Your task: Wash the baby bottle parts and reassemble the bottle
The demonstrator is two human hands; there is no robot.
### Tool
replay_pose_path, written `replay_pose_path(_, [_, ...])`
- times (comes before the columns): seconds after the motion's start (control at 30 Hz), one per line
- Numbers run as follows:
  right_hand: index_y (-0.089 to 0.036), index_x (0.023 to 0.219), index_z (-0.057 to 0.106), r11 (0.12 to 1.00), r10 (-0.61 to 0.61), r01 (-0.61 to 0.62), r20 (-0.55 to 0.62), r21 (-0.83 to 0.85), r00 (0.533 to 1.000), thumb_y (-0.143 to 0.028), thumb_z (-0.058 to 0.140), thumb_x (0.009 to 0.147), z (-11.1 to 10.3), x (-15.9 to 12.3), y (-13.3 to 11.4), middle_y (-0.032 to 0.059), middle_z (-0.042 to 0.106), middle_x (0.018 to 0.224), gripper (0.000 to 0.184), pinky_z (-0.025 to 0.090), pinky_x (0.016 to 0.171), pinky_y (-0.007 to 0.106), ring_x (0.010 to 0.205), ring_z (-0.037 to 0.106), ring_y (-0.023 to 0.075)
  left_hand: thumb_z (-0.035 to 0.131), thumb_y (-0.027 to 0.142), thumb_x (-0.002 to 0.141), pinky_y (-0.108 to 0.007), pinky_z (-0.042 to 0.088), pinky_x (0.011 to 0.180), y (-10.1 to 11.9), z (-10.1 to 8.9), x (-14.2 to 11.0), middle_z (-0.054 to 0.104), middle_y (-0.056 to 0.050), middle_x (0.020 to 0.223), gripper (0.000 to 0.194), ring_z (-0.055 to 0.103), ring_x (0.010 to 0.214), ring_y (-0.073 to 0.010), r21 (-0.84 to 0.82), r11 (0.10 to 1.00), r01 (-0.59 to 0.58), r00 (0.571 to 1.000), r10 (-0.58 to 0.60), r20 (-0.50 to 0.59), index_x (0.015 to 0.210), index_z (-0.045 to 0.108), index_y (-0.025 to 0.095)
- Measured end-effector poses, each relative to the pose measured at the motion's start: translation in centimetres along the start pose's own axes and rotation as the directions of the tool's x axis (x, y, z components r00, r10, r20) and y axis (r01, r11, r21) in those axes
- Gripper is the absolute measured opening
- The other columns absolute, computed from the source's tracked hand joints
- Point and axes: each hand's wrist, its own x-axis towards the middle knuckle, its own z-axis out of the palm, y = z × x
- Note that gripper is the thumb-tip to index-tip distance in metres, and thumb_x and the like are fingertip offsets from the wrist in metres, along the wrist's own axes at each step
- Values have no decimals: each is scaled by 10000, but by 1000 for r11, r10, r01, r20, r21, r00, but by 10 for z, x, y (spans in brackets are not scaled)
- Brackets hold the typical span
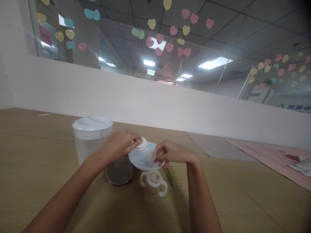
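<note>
Above the light blue plate, my left hand is closed on a white bottle collar; its fingertips hide part of it. My right hand pinches a small translucent cap over the same plate, apart from the collar. A baby bottle with two side handles stands upright in front of the plate, below my right hand. Its top shows a pale round insert. Right of the bottle, a slim green utensil lies against the plate's edge. A dark grey rounded container sits under my left hand.
A large white lidded pitcher stands behind my left forearm. A pink cloth with items on it lies at the far right. One flat pale piece is at the back left. A white wall bounds the table behind.
</note>
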Motion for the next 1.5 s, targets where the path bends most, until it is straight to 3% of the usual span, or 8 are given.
replay_pose_path(0.2, [-129, 767, 614, 993, 114, -112, 66, -30, 991, -171, 578, 666, 2, 8, 11, 29, 622, 744, 116, 506, 473, 176, 647, 626, 130, 364, 375, 842, -235, 270, 508, 0, 4, 3, 625, -28, 736, 314, 529, 622, -144, 61, 997, 52, 998, -54, 40, 703, 568, 182])
replay_pose_path(0.37, [-135, 971, 597, 989, 137, -140, -64, -55, 989, -142, 562, 683, -2, 5, 14, 74, 627, 889, 290, 499, 450, 175, 652, 613, 121, 333, 413, 864, -238, 260, 497, -1, 8, 3, 605, -25, 703, 351, 515, 589, -137, 79, 996, 51, 998, -54, 42, 696, 531, 177])
replay_pose_path(0.57, [-232, 1243, 407, 990, -139, 131, -281, -47, 949, -267, 672, 630, 10, 14, -2, 78, 519, 1149, 669, 493, 469, 198, 801, 570, 144, 300, 327, 897, -232, 350, 541, 12, 17, 2, 598, -41, 846, 261, 559, 686, -140, 99, 994, -43, 999, 44, -12, 894, 510, 172])
replay_pose_path(0.77, [-151, 806, 568, 896, -436, 342, -403, -284, 805, -103, 559, 635, 24, 31, -13, -2, 584, 805, 178, 435, 690, 243, 774, 519, 127, 305, 256, 901, -257, 381, 541, 25, 30, 3, 612, -70, 766, 217, 581, 698, -180, 146, 984, -99, 979, 122, -163, 860, 488, 146])
replay_pose_path(0.97, [-183, 960, 549, 908, -400, 419, -356, -27, 844, -188, 609, 637, 18, 20, -18, -11, 564, 864, 329, 422, 708, 250, 789, 521, 124, 357, 314, 881, -216, 380, 562, 24, 10, 0, 645, 7, 734, 243, 569, 621, -111, -194, 977, -88, 961, 32, -275, 811, 545, 177])
replay_pose_path(1.13, [-229, 1168, 444, 917, -371, 397, -313, 22, 874, -180, 608, 634, 21, 16, -23, 0, 580, 874, 560, 433, 671, 252, 775, 543, 133, 412, 338, 862, -184, 377, 564, 21, -3, -4, 648, 56, 678, 250, 562, 587, -77, -397, 916, -56, 963, -55, -262, 768, 596, 199])
replay_pose_path(1.33, [-192, 888, 577, 886, -436, 245, -528, -394, 729, -100, 483, 639, 31, 23, -28, 7, 615, 859, 281, 392, 673, 237, 759, 526, 139, 429, 347, 841, -223, 386, 559, 25, 3, -3, 672, 1, 727, 258, 583, 624, -131, -200, 980, -18, 976, -26, -216, 819, 626, 182])
replay_pose_path(1.5, [-187, 761, 594, 901, -321, 74, -544, -426, 775, -275, 530, 710, 26, 15, -28, 16, 619, 753, 120, 356, 592, 223, 684, 517, 142, 408, 405, 847, -226, 461, 657, 29, 0, -2, 679, -6, 926, 310, 615, 800, -149, -518, 855, -19, 987, -68, -148, 1042, 575, 231])
